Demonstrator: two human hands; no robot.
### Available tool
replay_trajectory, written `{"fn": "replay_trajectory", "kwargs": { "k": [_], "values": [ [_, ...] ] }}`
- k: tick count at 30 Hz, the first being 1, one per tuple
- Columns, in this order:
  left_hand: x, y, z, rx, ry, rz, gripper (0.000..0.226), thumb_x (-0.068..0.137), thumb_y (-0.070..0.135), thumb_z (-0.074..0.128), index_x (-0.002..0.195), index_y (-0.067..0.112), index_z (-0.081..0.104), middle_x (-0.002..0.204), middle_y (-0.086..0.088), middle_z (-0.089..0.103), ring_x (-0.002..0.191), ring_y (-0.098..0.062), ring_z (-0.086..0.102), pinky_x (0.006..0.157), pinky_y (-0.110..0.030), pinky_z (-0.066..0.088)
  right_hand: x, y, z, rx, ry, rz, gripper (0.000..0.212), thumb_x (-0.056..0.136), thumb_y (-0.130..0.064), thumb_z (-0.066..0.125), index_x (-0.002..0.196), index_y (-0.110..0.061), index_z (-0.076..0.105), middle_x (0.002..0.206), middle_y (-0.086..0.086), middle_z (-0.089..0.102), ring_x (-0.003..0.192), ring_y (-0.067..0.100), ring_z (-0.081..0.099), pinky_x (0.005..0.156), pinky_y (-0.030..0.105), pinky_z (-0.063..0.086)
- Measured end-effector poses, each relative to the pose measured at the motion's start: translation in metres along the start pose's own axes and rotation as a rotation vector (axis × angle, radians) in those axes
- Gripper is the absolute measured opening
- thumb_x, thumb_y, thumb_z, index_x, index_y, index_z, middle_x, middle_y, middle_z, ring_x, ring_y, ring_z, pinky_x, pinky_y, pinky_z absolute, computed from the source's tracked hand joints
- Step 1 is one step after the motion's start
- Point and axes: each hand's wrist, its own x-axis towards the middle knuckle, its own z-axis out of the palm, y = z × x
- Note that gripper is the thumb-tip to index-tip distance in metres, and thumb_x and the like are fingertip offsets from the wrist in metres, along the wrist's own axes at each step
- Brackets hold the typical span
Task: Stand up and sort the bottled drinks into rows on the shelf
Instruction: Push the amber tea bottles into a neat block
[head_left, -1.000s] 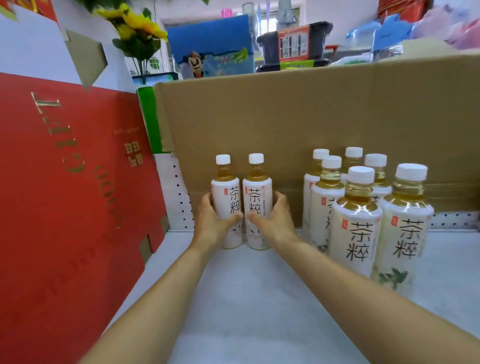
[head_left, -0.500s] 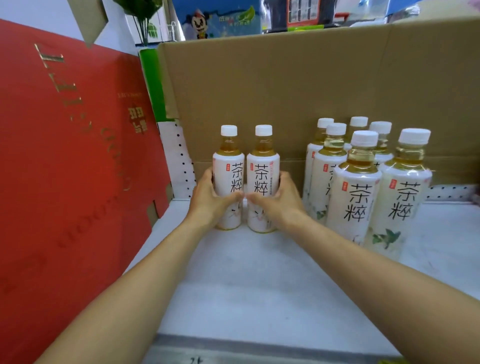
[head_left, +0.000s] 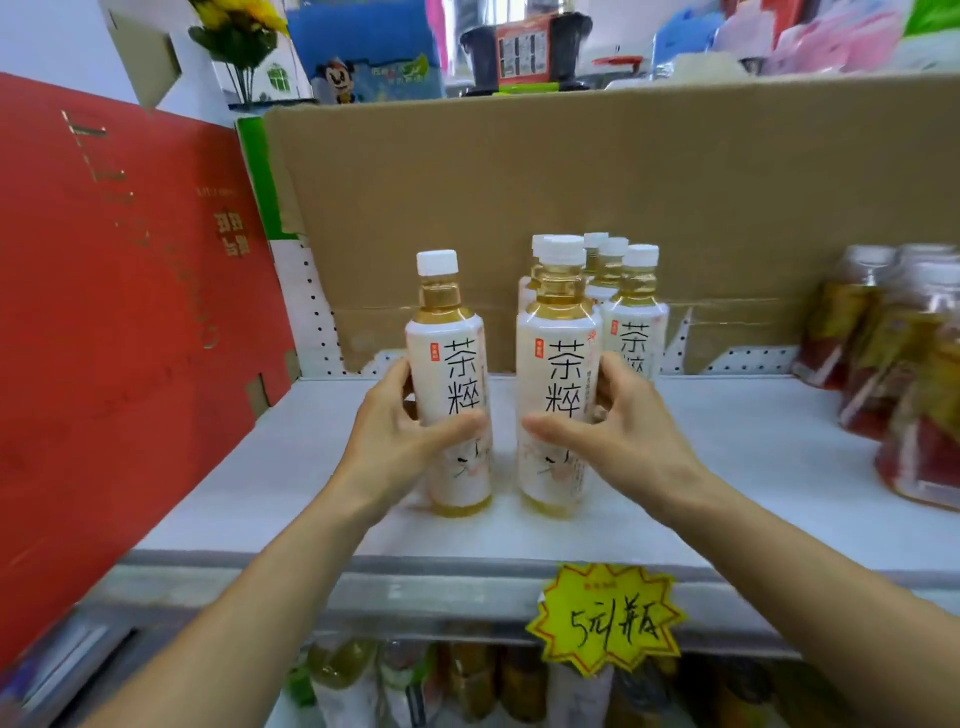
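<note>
Shop shelf (head_left: 753, 467), white, is running across the whole view. Brown cardboard sheet (head_left: 571, 182) is standing along its back and covering most of the pegboard. Big red box (head_left: 114, 322) with gold lettering is closing off the left end of the shelf.

Jars (head_left: 893, 364) with red and yellow contents are sitting far right, blurred, well apart from the tea.

Bottle group (head_left: 636, 312), tea bottles with white caps and white labels, is standing upright near the back at centre, packed tight. The exact count is hidden by the bottle in front.

Left bottle (head_left: 449, 384) and right bottle (head_left: 558, 384) are standing upright near the front edge, side by side with a small gap between them. The right bottle is sitting just in front of the group. Can't tell whether the bases are touching the shelf or sitting just above it.

Left hand (head_left: 400, 441) is grasping the left bottle at mid-label, thumb across the front and fingers (head_left: 397, 382) curling round the far side. Right hand (head_left: 623, 431) is grasping the right bottle the same way, mirrored.

Yellow starburst price tag (head_left: 605, 618) is hanging on the front rail below the right bottle. More bottles (head_left: 467, 675) are showing on the level underneath, blurred.
</note>
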Motion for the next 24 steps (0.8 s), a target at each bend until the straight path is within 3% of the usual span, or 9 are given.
{"fn": "replay_trajectory", "kwargs": {
  "k": [5,10,15,19,24],
  "values": [
    [-0.006,0.016,0.046,-0.036,-0.085,0.03,0.055,0.074,0.014,0.085,0.121,0.021,0.058,0.106,0.01,0.072,0.089,0.005,0.067,0.067,-0.013,0.054,-0.013,0.012,-0.047,0.0,0.068,0.012,0.047,0.075,-0.009,0.083,0.114,-0.015,0.058,0.1,-0.007,0.071,0.083,-0.008,0.067,0.062,0.009,0.051],
    [-0.005,0.014,0.075,-0.055,-0.097,0.026,0.059,0.074,0.015,0.086,0.124,0.02,0.057,0.111,0.008,0.071,0.092,0.003,0.067,0.07,-0.016,0.055,-0.016,0.029,-0.063,0.022,0.077,0.021,0.046,0.077,-0.006,0.081,0.117,-0.014,0.058,0.103,-0.005,0.071,0.084,-0.007,0.066,0.065,0.009,0.051],
    [-0.003,0.014,0.087,-0.037,-0.102,0.026,0.061,0.076,0.017,0.085,0.127,0.026,0.052,0.112,0.014,0.068,0.099,0.003,0.064,0.073,-0.015,0.055,-0.012,0.041,-0.063,-0.036,0.089,0.013,0.053,0.074,-0.016,0.084,0.118,-0.017,0.056,0.108,-0.006,0.069,0.094,-0.001,0.066,0.071,0.014,0.054],
    [-0.01,0.007,0.091,0.077,-0.08,0.018,0.081,0.066,0.029,0.092,0.13,0.03,0.044,0.126,0.012,0.053,0.111,0.004,0.052,0.078,-0.009,0.046,-0.021,0.052,-0.062,-0.16,0.053,0.068,0.066,0.069,-0.023,0.089,0.118,-0.02,0.045,0.106,-0.014,0.06,0.093,-0.007,0.056,0.067,0.003,0.044],
    [-0.015,-0.002,0.094,0.115,-0.071,-0.006,0.069,0.072,0.026,0.089,0.124,0.029,0.044,0.115,0.02,0.057,0.102,0.013,0.053,0.072,-0.006,0.047,-0.022,0.062,-0.067,-0.204,0.024,0.085,0.054,0.074,-0.029,0.085,0.115,-0.019,0.051,0.104,-0.014,0.065,0.088,-0.008,0.06,0.067,0.009,0.047]
  ]
}}
